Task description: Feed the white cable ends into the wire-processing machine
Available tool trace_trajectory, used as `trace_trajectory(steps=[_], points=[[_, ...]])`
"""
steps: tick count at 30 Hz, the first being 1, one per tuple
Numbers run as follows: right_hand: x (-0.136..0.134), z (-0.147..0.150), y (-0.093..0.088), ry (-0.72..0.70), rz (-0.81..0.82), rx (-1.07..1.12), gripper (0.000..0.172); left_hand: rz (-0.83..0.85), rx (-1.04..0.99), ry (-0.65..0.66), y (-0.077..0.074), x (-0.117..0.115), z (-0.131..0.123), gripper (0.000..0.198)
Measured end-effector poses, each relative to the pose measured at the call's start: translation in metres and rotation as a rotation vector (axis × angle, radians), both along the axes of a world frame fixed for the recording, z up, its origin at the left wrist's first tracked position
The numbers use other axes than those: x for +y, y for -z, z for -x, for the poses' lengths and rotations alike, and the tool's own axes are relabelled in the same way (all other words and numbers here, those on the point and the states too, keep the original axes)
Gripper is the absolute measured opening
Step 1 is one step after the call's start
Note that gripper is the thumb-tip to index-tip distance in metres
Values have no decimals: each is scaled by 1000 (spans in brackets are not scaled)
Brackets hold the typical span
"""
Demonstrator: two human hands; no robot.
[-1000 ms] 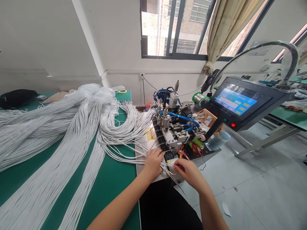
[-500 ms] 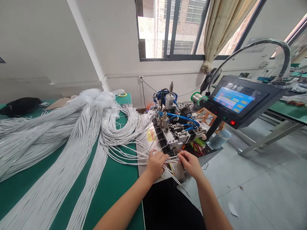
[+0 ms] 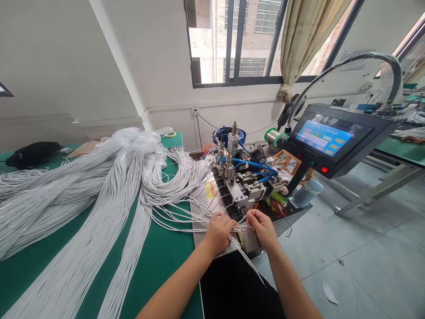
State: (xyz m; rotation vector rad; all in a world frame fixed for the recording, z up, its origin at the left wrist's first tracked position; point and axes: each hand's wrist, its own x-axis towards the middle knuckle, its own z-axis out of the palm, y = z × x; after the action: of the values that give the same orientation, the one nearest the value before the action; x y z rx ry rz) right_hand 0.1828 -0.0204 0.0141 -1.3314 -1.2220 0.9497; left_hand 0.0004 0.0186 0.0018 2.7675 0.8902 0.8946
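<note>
My left hand (image 3: 219, 231) is closed around several white cables (image 3: 181, 216) at the front of a small machine (image 3: 244, 177) with metal cylinders and blue air hoses. The loose ends of some cables (image 3: 249, 262) hang past the bench edge below that hand. Just to the right, my right hand (image 3: 260, 225) pinches the thin end of a cable, its fingertips pressed together. Which strand lies between those fingertips is too small to make out. From my left hand the cables run back to a curved bundle (image 3: 175, 181) on the green table.
Large bundles of white cable (image 3: 83, 221) cover much of the green table (image 3: 162, 274). A control screen (image 3: 325, 137) stands at the right. Red-handled scissors (image 3: 278, 208), a solder wire spool (image 3: 272, 136) and a water container (image 3: 307, 192) are near the machine.
The view has shifted slightly. My hands have come a little closer together, and the right fingertips stay pinched near the cable ends. The left hand keeps its grip on the cables.
</note>
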Motion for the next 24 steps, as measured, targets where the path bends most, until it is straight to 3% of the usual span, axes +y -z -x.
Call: trace_trajectory(steps=[13,17,24], points=[[2,-20,-4,1,-39,-209,37,-33,-49,-85,4,0,-3,16],[8,-23,2,23,-23,-233,35,-50,1,-106,2,-1,-4,20],[24,-28,23,37,31,-261,37,9,59,-126,2,1,-6,44]])
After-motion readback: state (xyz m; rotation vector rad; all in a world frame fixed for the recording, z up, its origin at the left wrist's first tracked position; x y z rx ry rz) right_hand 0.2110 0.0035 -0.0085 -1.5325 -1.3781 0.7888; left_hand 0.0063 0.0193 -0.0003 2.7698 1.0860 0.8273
